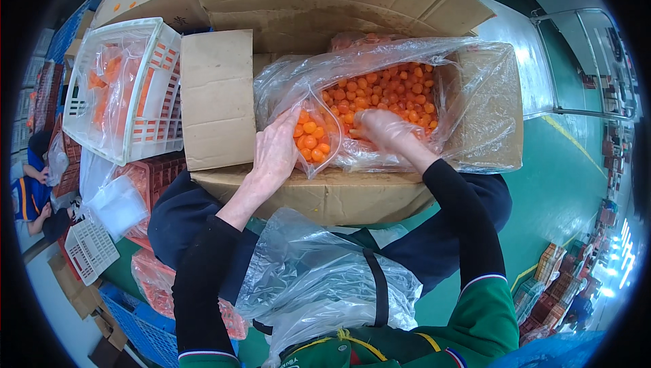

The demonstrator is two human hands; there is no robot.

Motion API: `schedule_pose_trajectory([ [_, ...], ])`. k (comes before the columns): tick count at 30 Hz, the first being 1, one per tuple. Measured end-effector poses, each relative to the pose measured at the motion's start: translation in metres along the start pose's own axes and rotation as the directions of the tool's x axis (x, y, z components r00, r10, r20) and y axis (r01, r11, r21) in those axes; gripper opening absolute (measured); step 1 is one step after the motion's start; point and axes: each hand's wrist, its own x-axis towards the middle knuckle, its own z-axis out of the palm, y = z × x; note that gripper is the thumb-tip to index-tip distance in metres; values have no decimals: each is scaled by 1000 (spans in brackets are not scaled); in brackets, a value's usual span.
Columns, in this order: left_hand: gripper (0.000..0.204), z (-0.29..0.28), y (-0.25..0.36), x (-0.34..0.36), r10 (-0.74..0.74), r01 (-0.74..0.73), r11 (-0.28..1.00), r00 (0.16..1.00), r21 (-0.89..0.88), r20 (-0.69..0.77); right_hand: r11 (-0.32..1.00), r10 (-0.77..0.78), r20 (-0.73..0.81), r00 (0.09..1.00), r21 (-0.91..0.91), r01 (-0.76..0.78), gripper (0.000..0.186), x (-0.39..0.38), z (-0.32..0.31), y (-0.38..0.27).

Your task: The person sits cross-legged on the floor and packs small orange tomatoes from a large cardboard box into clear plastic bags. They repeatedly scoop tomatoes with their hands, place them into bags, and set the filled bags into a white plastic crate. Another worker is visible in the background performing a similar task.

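An open cardboard box (298, 198) stands in front of me, lined with a clear plastic liner (285, 73). Inside lies a heap of small round orange balls (400, 87) that look like egg yolks. My left hand (274, 144) grips the edge of a small clear bag (331, 123), which holds several of the same orange balls (312, 139). Just right of that bag, my right hand (383, 129) is down at the heap, its fingers curled and slightly blurred. What they hold, if anything, is hidden.
At the left, a white plastic crate (169, 63) with bagged orange contents rests above a red crate (159, 181). A blue crate (146, 327) is at the lower left. Another person (37, 188) sits at the far left. A metal rail frame (590, 110) stands at the right.
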Motion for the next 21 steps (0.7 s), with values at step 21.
schedule_pose_trajectory([
  [21, 58, 3, -9, -3, 11, -16, 998, 996, -58, -85, -415, 35, 92, 995, 907, -69, 58, -36, -54, -63],
])
